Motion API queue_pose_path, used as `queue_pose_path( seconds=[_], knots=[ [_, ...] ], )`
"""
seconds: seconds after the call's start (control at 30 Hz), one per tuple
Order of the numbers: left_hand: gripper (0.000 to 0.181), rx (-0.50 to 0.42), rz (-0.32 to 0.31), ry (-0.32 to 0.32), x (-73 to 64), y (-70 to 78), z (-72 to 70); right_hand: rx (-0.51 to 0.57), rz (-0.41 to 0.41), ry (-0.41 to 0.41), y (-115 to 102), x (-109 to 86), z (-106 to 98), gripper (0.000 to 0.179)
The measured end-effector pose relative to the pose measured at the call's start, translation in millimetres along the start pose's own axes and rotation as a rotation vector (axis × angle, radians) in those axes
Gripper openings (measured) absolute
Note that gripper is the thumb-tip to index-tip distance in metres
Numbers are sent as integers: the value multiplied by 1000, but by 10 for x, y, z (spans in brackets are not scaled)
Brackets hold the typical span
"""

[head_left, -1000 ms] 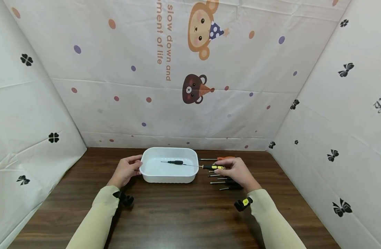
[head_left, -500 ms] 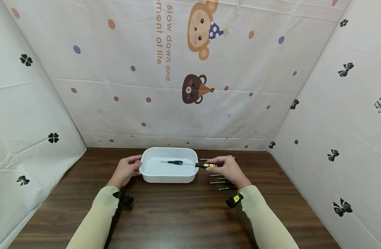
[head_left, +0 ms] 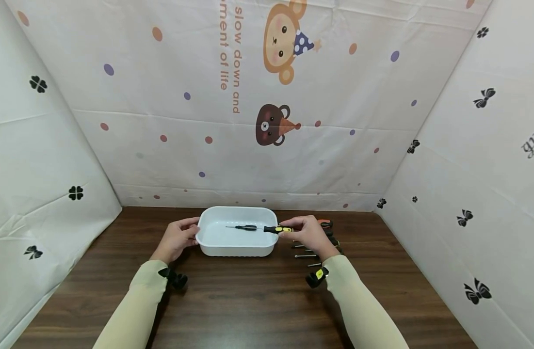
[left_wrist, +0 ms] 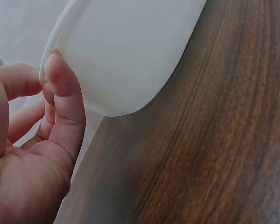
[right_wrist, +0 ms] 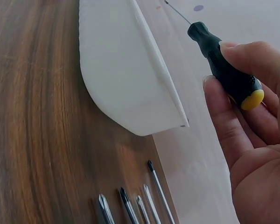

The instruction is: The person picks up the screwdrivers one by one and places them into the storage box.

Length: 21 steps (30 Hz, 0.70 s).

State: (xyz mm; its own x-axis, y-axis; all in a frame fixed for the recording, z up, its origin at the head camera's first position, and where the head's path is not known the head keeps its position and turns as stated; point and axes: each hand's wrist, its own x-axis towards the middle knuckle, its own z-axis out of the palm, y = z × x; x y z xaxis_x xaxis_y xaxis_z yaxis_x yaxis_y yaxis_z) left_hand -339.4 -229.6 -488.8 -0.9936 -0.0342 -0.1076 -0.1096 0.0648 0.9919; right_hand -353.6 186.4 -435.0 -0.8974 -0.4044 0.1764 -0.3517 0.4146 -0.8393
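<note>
A white plastic tray (head_left: 237,251) stands on the table with a small dark screwdriver (head_left: 248,228) lying inside it. My left hand (head_left: 176,239) pinches the tray's left rim between thumb and fingers, as the left wrist view shows up close. In my right hand (head_left: 309,236) is a black-and-yellow screwdriver (right_wrist: 228,70), gripped by its handle between thumb and fingers. It is held above the tray's right rim, its thin shaft pointing left over the inside. The right wrist view shows the handle's yellow end cap.
Several more screwdrivers (right_wrist: 126,203) lie on the wooden table (head_left: 249,300) right of the tray, partly hidden behind my right hand and wrist. One has an orange-and-black handle (head_left: 325,223). Printed white cloth (head_left: 197,160) walls the table at the back and both sides.
My right hand has moved left with the black-and-yellow screwdriver, from above the other screwdrivers to the tray's right rim. My left hand and the tray have stayed put.
</note>
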Motion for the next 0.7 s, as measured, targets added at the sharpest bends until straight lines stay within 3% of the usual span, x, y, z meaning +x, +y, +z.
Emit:
queue_pose_path(
  seconds=[0.7],
  knots=[
    [51, -13, 15, -10, -7, -10, -13, 16, 74, -5, -53, 295, 301, 30]
  ],
)
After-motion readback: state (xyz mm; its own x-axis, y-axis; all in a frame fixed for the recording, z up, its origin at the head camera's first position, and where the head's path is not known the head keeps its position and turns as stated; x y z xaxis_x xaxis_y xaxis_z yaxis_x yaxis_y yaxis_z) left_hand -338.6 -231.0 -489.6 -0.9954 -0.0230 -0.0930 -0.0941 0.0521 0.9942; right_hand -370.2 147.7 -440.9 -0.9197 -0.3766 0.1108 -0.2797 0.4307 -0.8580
